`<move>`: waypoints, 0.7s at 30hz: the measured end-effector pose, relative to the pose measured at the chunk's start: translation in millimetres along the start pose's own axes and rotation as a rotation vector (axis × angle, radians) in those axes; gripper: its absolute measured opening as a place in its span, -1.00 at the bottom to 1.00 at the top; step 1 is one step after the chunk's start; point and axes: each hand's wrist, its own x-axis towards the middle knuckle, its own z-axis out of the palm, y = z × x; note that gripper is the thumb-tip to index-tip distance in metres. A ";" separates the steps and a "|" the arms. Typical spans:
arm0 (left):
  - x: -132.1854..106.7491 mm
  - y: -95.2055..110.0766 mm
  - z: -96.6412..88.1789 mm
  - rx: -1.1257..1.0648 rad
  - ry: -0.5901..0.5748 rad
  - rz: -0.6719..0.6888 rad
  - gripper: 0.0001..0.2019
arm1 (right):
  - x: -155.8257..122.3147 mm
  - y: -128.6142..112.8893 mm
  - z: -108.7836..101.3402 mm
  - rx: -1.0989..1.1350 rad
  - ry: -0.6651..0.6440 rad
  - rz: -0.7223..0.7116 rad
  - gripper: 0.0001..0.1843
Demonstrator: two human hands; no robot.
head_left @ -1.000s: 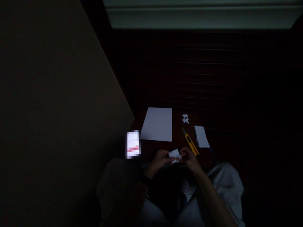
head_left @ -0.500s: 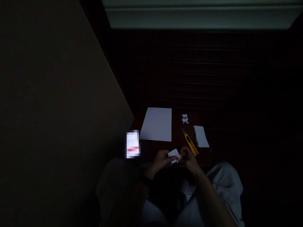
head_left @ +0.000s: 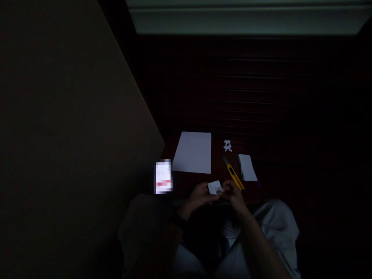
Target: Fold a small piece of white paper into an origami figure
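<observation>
Okay, head view: folded paper (head_left: 213,186) is left of the cutter (head_left: 233,176), near its handle end; left hand (head_left: 200,195) and right hand (head_left: 235,195) both pinch it, fingers and thumbs. Likely light, thin, easily creased; best held by the edges. Paper stack (head_left: 247,167) lies right of the cutter.

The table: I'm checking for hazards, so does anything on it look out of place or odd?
The yellow utility knife stands out: it lies at a slant, its blade apparently exposed, close to the right hand. No spill shows in the dim light. The white sheet looks undamaged.
</observation>
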 end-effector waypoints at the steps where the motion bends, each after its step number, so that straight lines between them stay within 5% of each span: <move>1: 0.8 -1.3 0.9 0.005 0.020 0.002 -0.49 | -0.2 0.6 1.2 -0.009 0.013 -0.009 -0.66; 21: 4.8 -5.3 -3.3 -0.035 0.065 -0.023 -0.54 | -0.2 5.5 5.4 0.076 -0.010 -0.008 -0.60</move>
